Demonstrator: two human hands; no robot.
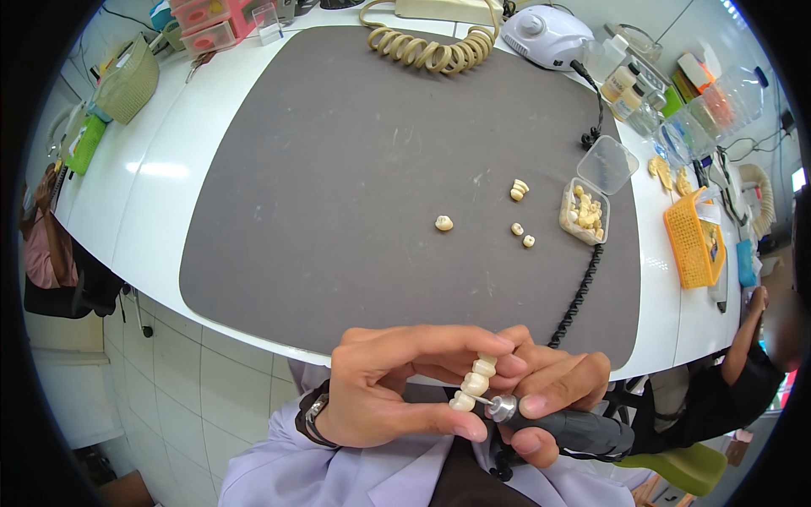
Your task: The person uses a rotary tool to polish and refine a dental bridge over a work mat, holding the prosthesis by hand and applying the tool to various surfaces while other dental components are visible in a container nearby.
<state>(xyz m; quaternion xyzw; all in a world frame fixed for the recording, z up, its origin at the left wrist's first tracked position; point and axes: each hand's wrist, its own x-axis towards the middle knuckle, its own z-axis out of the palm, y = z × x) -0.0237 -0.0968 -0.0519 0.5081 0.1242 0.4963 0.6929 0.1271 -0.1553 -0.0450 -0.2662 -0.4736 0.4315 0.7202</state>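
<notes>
Below table edge, left hand [384, 389] gripping one dental bridge [473, 382], right hand [541, 393] gripping one handpiece [566, 427].

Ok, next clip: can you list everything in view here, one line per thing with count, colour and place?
dental bridge: one, cream, held in the left hand
rotary handpiece: one, dark grey with metal tip, in the right hand, tip at the bridge
loose crowns: about five, cream, mid mat
clear box: one, open, holds cream teeth, mat's right edge
mat: one, grey, on the table
table: one, white
coiled hose: one, beige, far edge
motor unit: one, white, far right
orange basket: one, right side
left hand: gripping the bridge
right hand: gripping the handpiece
</notes>
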